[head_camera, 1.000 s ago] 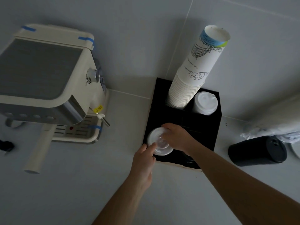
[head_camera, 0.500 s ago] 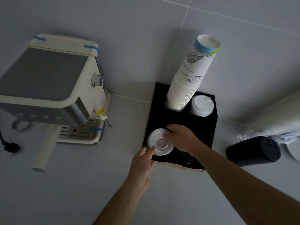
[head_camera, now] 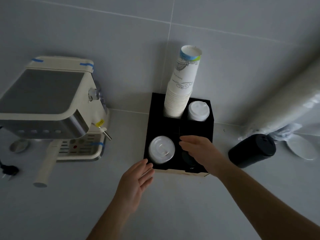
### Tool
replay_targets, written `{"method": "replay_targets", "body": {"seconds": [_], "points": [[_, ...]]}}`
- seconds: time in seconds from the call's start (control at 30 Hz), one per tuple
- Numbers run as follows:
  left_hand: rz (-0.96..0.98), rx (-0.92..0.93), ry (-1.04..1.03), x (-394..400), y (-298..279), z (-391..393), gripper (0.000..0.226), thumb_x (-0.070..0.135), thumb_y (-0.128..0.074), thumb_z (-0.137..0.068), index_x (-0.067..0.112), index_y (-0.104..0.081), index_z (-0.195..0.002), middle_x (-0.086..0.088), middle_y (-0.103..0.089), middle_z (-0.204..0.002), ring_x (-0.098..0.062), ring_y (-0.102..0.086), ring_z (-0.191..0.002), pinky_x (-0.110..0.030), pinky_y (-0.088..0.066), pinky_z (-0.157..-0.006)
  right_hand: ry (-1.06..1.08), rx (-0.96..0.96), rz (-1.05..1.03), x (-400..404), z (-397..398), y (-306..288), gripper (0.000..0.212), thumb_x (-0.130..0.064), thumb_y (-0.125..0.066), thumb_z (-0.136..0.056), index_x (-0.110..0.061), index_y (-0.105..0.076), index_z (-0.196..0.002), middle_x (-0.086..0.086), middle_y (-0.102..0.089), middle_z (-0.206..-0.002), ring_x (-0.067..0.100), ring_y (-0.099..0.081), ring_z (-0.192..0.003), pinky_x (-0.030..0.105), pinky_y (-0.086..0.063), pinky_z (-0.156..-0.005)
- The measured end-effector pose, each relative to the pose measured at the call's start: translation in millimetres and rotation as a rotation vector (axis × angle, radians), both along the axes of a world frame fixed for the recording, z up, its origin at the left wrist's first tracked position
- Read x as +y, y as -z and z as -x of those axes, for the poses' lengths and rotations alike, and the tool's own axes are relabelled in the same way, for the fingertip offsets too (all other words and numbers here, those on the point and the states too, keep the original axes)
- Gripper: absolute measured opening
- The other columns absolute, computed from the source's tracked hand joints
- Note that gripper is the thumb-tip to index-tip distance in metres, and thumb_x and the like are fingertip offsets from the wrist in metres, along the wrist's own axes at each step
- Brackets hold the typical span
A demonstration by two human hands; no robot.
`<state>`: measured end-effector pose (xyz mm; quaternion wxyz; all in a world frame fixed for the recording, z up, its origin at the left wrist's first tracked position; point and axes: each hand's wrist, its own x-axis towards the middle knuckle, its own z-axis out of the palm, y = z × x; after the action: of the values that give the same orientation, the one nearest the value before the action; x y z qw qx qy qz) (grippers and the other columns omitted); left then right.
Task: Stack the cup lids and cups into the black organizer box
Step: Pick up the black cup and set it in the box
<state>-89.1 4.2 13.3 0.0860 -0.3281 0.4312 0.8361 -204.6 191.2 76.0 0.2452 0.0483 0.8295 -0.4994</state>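
The black organizer box [head_camera: 195,129] stands against the wall. A tall stack of white paper cups [head_camera: 181,87] rises from its back left compartment. White lids [head_camera: 198,110] fill the back right one. A stack of clear lids [head_camera: 161,150] sits in the front left compartment. My left hand [head_camera: 136,184] is open just in front of the box, fingertips near its front left corner. My right hand [head_camera: 199,149] hovers open over the front right compartment, covering most of it, with dark lids [head_camera: 187,159] partly visible under it.
A cream espresso machine [head_camera: 52,108] stands at the left with its portafilter handle [head_camera: 45,167] sticking forward. A black cylindrical container [head_camera: 252,150] lies on its side right of the box. A plastic-wrapped sleeve [head_camera: 285,111] leans beyond it. A plug [head_camera: 8,170] lies far left.
Both hands have let go of the clear lids, which now sit in the front left compartment. My left hand drew back and opened; my right hand shifted right.
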Motion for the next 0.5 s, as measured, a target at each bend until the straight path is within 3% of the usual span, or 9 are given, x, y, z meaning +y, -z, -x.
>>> {"method": "replay_targets", "body": {"seconds": [0.07,0.23,0.5], "points": [[0.004,0.010,0.004,1.1,-2.3,-3.6,0.028,0.021,-0.049,-0.097,0.013,-0.060,-0.122,-0.008,-0.070,-0.117,-0.022,-0.065,-0.110,-0.038,-0.048,-0.094,0.046,-0.030,0.086,11.3,-7.2,-3.6,0.031,-0.025,-0.069,-0.088,-0.021,-0.069,-0.118,0.003,-0.073,-0.111,0.020,-0.068,-0.107,0.040,-0.050,-0.104],[0.045,0.050,0.036,19.3,-16.9,-3.8,0.029,0.020,-0.043,-0.099,0.012,-0.060,-0.121,-0.009,-0.070,-0.115,-0.023,-0.066,-0.108,-0.039,-0.049,-0.092,0.167,-0.100,0.292,55.2,-25.3,-13.7,0.026,-0.017,-0.062,-0.093,-0.012,-0.067,-0.118,0.007,-0.071,-0.116,0.017,-0.065,-0.112,0.033,-0.049,-0.101],[0.037,0.046,0.082,79.0,-29.2,-0.7,0.029,0.023,-0.045,-0.098,0.011,-0.061,-0.119,-0.011,-0.071,-0.115,-0.025,-0.066,-0.109,-0.040,-0.049,-0.091,0.278,-0.131,0.413,137.9,-43.2,-21.9,0.017,-0.018,-0.061,-0.093,-0.017,-0.070,-0.107,0.004,-0.075,-0.111,0.017,-0.068,-0.108,0.036,-0.049,-0.099]]}}
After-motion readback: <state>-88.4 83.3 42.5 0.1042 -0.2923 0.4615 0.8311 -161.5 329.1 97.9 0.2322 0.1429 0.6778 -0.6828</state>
